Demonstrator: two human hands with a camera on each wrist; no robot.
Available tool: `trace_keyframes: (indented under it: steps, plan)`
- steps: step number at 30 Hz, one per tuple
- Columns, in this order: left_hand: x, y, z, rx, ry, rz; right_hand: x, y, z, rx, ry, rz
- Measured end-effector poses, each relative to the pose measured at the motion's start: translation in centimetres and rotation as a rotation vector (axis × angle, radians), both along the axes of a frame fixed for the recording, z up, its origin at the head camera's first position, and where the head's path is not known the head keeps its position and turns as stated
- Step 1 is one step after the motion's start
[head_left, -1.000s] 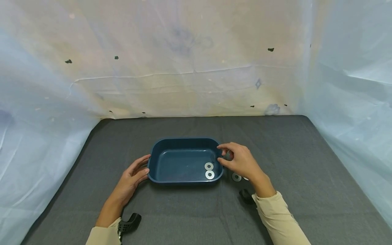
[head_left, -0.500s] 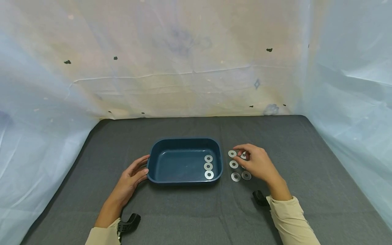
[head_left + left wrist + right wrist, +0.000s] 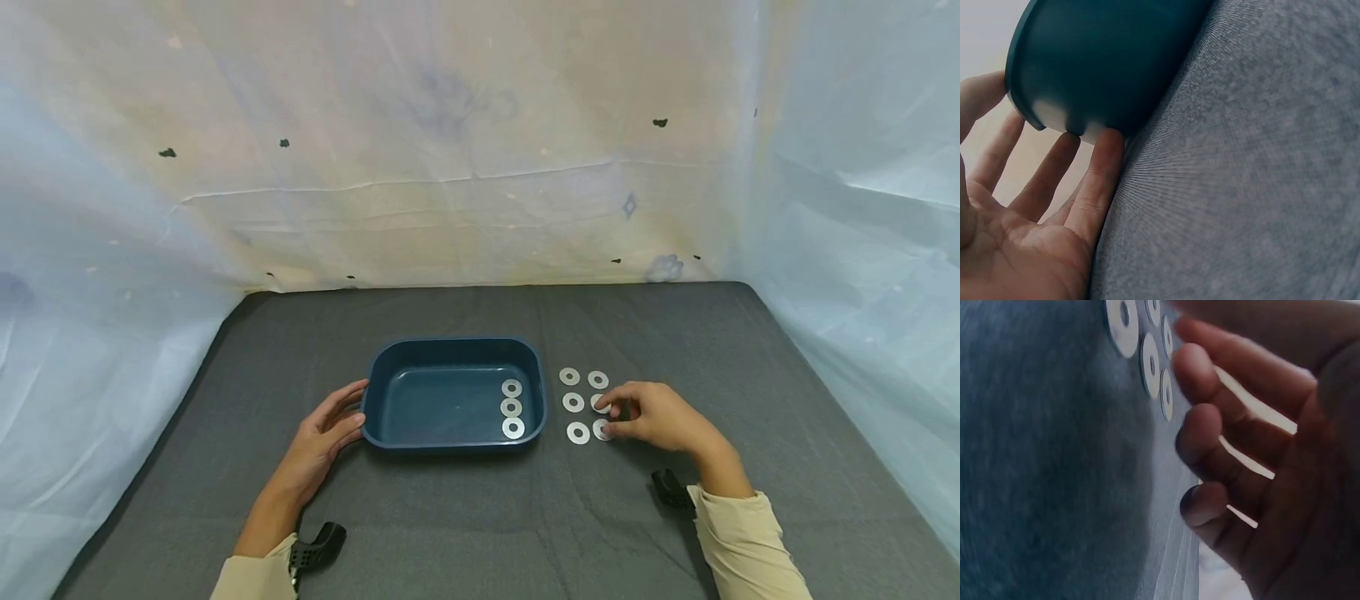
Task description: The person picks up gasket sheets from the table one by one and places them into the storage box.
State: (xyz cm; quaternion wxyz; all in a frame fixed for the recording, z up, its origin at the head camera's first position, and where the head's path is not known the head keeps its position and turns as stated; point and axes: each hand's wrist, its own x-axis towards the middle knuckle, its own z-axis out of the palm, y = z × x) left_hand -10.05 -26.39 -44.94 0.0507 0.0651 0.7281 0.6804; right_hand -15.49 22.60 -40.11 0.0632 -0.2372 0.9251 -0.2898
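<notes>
A dark blue rectangular tray (image 3: 442,408) rests on the grey cloth. Three flat metal washers (image 3: 512,407) lie in a column inside it, by its right end. My left hand (image 3: 318,442) touches the tray's left end; in the left wrist view its fairly straight fingertips (image 3: 1107,140) meet the outer wall. Right of the tray, several more washers (image 3: 573,402) lie in two columns. Over the right-hand column hovers my right hand (image 3: 660,417), thumb and forefinger apart, partly covering two washers. In the right wrist view, washers (image 3: 1150,365) lie beyond its loosely bent fingers, which hold nothing visible.
Grey cloth (image 3: 450,525) covers the table. Pale sheeting (image 3: 465,167) hangs behind, with bluish sheeting (image 3: 862,250) at the sides. A black wrist-worn device (image 3: 318,546) sits below the left hand, another black device (image 3: 671,492) by the right wrist.
A third washer now lies in the tray, released by my right hand. That hand has moved right, away from the tray, uncovering the washers on the cloth. The left hand has stayed put.
</notes>
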Motion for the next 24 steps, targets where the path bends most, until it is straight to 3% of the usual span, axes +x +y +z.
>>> trace_keyframes:
  steps: [6, 16, 24]
  plan:
    - [0.0, 0.17, -0.02, 0.012, 0.007, -0.012, -0.07, 0.66, -0.25, 0.025, -0.029, 0.062]
    - [0.14, 0.24, 0.3, -0.021, -0.044, 0.019, -0.21, 0.42, -0.9, 0.042, -0.067, 0.066]
    - [0.19, 0.21, 0.23, -0.024, -0.04, 0.023, -0.18, 0.49, -0.56, -0.015, -0.111, 0.111]
